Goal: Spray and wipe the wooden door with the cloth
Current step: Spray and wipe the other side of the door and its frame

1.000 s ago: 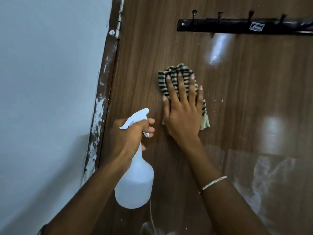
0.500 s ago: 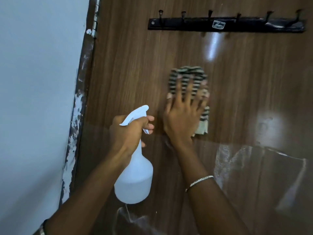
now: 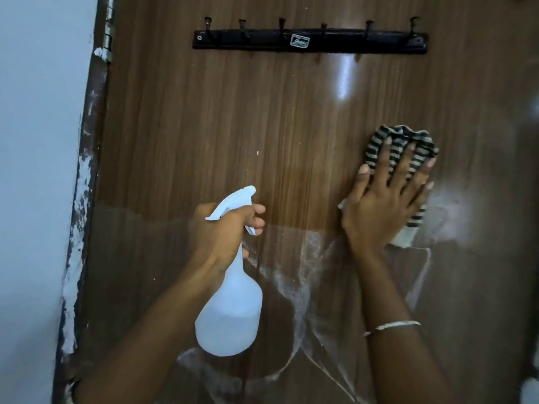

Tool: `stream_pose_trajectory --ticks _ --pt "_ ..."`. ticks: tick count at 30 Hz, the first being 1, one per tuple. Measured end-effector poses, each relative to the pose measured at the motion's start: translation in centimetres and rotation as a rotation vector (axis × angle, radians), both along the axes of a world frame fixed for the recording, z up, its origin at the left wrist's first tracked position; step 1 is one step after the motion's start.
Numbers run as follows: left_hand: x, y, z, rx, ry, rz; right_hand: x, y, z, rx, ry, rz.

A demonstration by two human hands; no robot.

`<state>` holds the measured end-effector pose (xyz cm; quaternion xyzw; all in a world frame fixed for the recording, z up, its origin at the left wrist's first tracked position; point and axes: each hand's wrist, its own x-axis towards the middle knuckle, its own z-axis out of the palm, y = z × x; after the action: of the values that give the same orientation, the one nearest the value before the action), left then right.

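The brown wooden door fills the view. My right hand presses a black-and-white striped cloth flat against the door at the right, fingers spread straight over it. My left hand grips the neck of a white spray bottle at lower centre, its nozzle pointing at the door and fingers curled around the trigger. A clear plastic film with whitish creases covers the lower part of the door.
A black hook rail with several hooks is fixed across the top of the door. The door frame, with chipped white paint, and a metal hinge run down the left, beside a pale wall.
My right hand has slid the cloth to the right across the door. The left hand with the spray bottle has stayed in about the same place, and the view has shifted.
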<state>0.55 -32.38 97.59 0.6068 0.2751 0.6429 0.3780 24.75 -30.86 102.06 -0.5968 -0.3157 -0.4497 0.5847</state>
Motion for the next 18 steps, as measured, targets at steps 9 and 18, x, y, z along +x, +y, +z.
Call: stream_pose_trajectory --ticks 9,18 --pt "7.0 -3.4 -0.5 -0.02 -0.059 -0.01 3.2 -0.8 -1.3 -0.196 -0.563 0.036" --pt "12.3 -6.4 -2.1 -0.045 -0.056 -0.024 15.1 -7.2 -2.0 -0.08 -0.132 -0.016"
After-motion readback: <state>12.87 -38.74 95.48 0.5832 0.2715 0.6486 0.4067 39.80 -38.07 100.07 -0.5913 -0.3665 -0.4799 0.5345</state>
